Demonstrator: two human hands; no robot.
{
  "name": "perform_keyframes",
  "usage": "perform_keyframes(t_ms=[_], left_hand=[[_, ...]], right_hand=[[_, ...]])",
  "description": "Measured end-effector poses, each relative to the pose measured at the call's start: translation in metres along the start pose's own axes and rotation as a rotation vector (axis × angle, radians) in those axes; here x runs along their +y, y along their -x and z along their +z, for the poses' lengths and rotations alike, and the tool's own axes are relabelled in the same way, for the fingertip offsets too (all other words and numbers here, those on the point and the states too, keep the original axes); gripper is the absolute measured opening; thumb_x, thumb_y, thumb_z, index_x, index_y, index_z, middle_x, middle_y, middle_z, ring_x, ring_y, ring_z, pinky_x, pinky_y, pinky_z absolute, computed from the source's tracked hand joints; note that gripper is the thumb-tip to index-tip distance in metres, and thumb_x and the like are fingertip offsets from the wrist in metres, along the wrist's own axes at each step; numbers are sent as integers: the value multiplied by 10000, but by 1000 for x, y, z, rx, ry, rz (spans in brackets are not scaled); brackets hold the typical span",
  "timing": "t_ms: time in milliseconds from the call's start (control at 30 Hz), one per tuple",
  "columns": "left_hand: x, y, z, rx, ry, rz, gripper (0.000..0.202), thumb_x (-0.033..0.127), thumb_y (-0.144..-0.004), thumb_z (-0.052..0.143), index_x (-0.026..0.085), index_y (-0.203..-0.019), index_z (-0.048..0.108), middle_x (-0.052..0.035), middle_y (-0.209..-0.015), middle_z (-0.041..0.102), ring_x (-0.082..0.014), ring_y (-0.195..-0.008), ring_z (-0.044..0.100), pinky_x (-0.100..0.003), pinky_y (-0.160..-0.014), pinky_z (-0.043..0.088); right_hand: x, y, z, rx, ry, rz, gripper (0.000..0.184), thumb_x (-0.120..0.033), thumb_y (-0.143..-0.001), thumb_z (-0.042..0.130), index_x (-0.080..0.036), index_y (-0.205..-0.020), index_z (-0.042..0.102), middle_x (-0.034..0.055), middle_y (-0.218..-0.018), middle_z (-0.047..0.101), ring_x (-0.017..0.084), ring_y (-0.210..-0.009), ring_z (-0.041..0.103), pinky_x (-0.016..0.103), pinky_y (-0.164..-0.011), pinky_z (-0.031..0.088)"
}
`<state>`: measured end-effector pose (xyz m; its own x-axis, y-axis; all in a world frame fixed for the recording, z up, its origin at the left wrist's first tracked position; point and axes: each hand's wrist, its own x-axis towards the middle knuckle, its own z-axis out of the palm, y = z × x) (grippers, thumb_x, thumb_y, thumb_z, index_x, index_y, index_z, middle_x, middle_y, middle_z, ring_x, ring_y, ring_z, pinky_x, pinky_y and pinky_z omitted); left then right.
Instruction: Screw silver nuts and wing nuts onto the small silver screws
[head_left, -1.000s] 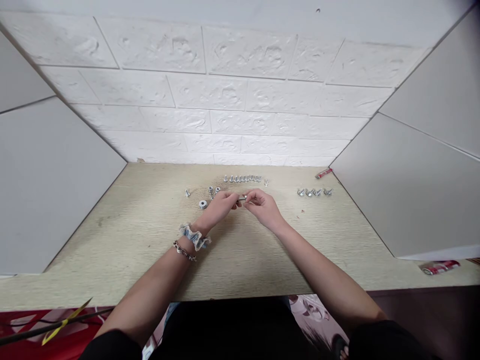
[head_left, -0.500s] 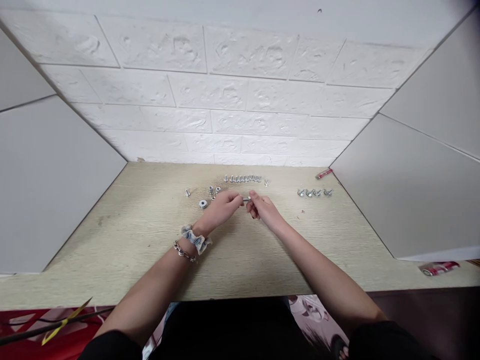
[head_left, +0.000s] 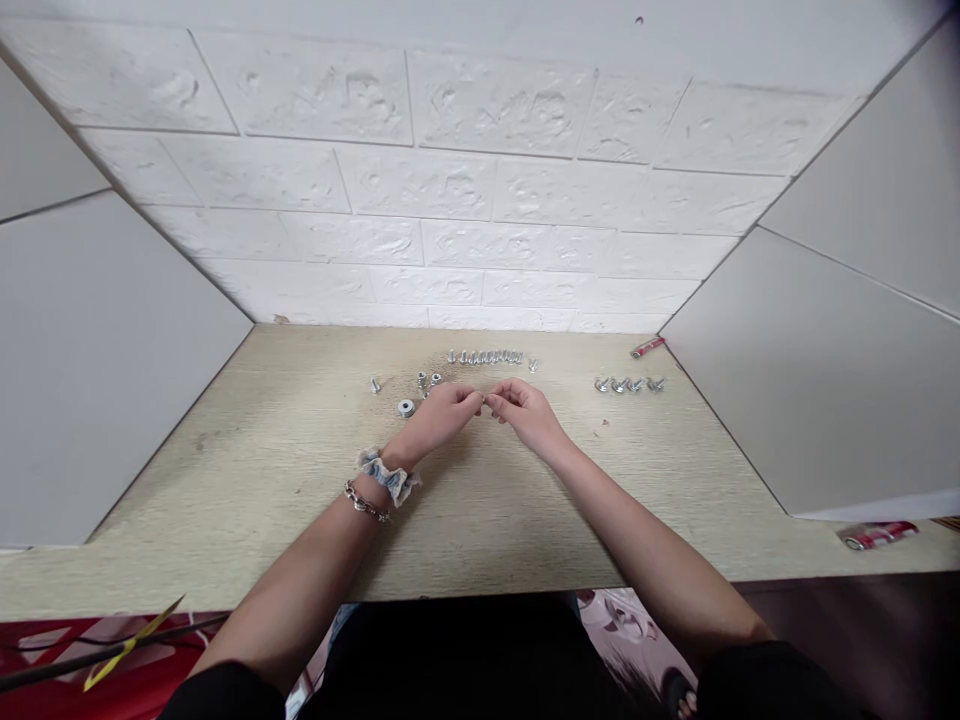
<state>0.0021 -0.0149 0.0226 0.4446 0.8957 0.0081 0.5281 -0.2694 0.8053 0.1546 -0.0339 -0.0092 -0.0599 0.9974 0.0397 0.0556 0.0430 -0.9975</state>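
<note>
Fingertips meeting now, left hand (head_left: 451, 404) and right hand (head_left: 529, 412) both pinching a mostly hidden small hardware piece (head_left: 484, 399), at the left's three o'clock, the right's nine, equally near, long axis unreadable.

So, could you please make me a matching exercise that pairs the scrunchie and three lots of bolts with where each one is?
Things:
1. Bolt row
2. Scrunchie
3. Lone bolt
4. Four bolts

Places:
A. Between the left hand and the bracelet
B. To the right of the right hand
C. Closest of these to the brick wall
D. Leftmost metal part on the table

Pairs: 1-C, 2-A, 3-D, 4-B.
</note>
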Motion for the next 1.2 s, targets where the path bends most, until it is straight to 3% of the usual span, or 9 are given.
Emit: perform_keyframes(t_ms=[300, 433, 667, 800, 933, 1067, 1200], left_hand=[[1, 1, -1, -27, 459, -172, 225, 265, -695, 449, 170, -495, 410, 13, -541, 451, -113, -565, 443, -250, -598, 386], [4, 2, -1, -56, 648, -231, 218, 244, -689, 474, 171, -503, 388, 5, -561, 484, -91, -533, 437, -239, -586, 402], [3, 0, -1, -127, 905, -393, 222, 212, -686, 485, 177, -508, 357, -8, -553, 513, -64, -460, 408, -210, -506, 399], [1, -1, -2, -113, 1020, -369, 258, 233, -711, 487, 178, -514, 331, 0, -564, 507, -57, -472, 410, -202, -528, 415], [0, -2, -2, -26, 1013, -307, 263, 263, -724, 495, 176, -530, 340, 4, -593, 504, -58, -511, 425, -206, -578, 429], [2, -1, -1, 27, 908, -231, 250, 288, -719, 512, 167, -540, 386, 6, -594, 492, -71, -546, 438, -225, -613, 421], [6, 2, 0, -57, 642, -100, 257, 293, -745, 477, 157, -531, 435, 16, -564, 446, -91, -563, 424, -245, -608, 382]], right_hand=[[-2, 5, 3, 32, 14, -120, 132, -247, -635, 649, -186, -685, 543, -8, -826, 528, 104, -689, 546, 268, -654, 455], [-3, 6, 3, 44, 75, -232, 45, -178, -652, 605, -189, -650, 561, 0, -821, 517, 115, -759, 533, 264, -687, 463], [-6, 10, 7, 105, 128, -368, 91, -156, -670, 594, -189, -591, 563, 12, -805, 545, 129, -790, 540, 290, -758, 444], [-7, 10, 5, 110, 130, -313, 68, -188, -658, 609, -190, -609, 563, 31, -875, 538, 146, -852, 536, 286, -747, 447], [-8, 8, 3, 119, 81, -205, 87, -235, -632, 621, -188, -651, 551, 30, -903, 523, 142, -859, 519, 260, -711, 439], [-8, 6, 2, -31, 77, 30, 216, -388, -677, 607, -181, -688, 545, -15, -667, 519, 104, -622, 476, 246, -596, 398], [-4, 5, 1, -181, 31, 171, 529, -637, -776, 396, -173, -543, 500, -25, -476, 421, 87, -464, 415, 254, -518, 361]])
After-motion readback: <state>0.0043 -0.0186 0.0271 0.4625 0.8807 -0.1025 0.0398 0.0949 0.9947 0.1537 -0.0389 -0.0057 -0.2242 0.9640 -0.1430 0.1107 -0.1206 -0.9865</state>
